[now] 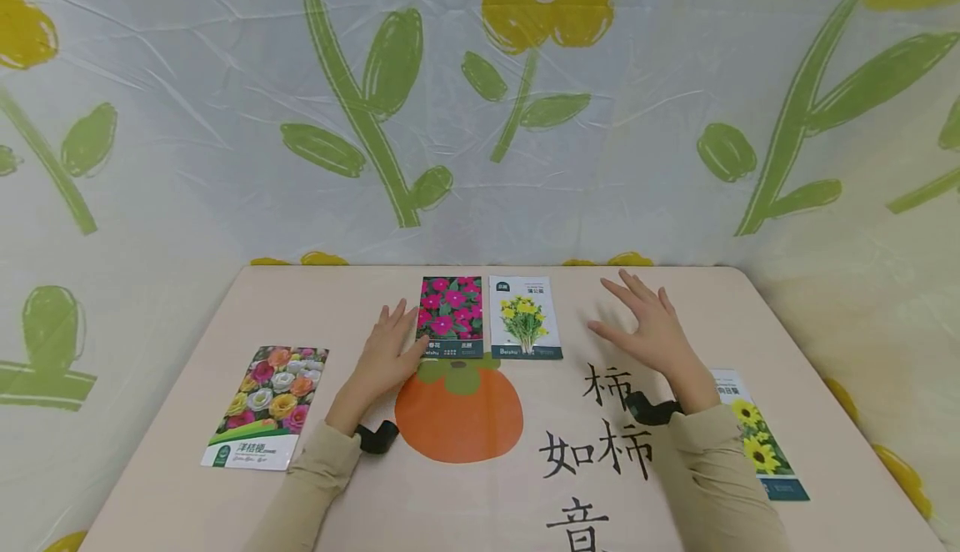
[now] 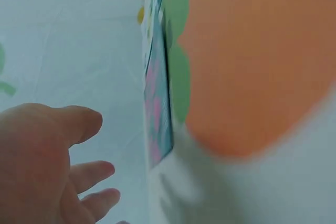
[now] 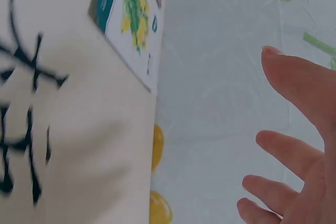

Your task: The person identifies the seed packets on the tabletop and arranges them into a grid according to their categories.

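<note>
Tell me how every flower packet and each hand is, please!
Pink flower packet: lying face up.
Yellow flower packet: lying face up.
Mixed-colour flower packet: lying face up, slanted.
Sunflower packet: face up, partly hidden by the right sleeve.
Left hand: raised, holding nothing.
Right hand: raised, fingers spread, holding nothing.

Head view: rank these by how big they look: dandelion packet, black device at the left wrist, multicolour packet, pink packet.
1. Multicolour packet; lying nearer the camera may enlarge it
2. Pink packet and dandelion packet: too alike to rank
3. Black device, visible part
</note>
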{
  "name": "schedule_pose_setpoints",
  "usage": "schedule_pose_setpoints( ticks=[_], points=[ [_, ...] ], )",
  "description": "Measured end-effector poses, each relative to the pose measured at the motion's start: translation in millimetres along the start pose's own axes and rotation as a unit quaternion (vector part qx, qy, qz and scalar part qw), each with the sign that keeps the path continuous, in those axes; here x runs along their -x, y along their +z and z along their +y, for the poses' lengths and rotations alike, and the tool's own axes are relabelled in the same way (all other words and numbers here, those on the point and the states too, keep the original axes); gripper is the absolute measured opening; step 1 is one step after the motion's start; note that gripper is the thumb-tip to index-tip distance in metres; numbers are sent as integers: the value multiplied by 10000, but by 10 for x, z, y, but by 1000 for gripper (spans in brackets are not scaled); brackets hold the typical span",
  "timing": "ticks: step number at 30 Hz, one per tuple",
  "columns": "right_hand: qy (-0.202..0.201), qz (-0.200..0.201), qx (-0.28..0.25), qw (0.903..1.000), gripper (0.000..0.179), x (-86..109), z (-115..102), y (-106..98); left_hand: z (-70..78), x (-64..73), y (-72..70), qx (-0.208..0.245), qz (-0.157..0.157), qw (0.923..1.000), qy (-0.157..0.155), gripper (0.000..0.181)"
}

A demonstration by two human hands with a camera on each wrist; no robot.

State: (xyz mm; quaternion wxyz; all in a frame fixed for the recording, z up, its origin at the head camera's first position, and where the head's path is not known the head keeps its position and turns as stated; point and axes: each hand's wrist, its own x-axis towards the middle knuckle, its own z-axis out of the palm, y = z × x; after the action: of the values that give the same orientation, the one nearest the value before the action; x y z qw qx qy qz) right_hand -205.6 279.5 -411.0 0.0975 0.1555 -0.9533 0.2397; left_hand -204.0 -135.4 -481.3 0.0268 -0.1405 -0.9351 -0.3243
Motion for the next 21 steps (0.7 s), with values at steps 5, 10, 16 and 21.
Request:
schedule_pose_setpoints(
  ticks=[5, 10, 16, 21],
  points=[
    [-50, 125, -22, 9999, 74, 211, 190, -181, -219, 232, -347, -382, 53, 9992, 77, 62],
    [31, 172, -87, 9998, 75, 421, 347, -334, -433, 516, -649, -515, -11, 9987, 32, 62],
    [172, 95, -163, 9997, 77, 696, 491, -466, -653, 836, -929, -564, -32, 9983, 106, 69],
    [265, -156, -337, 9990, 80, 909, 613, -519, -834, 1026, -1092, -556, -214, 9982, 114, 74]
  ],
)
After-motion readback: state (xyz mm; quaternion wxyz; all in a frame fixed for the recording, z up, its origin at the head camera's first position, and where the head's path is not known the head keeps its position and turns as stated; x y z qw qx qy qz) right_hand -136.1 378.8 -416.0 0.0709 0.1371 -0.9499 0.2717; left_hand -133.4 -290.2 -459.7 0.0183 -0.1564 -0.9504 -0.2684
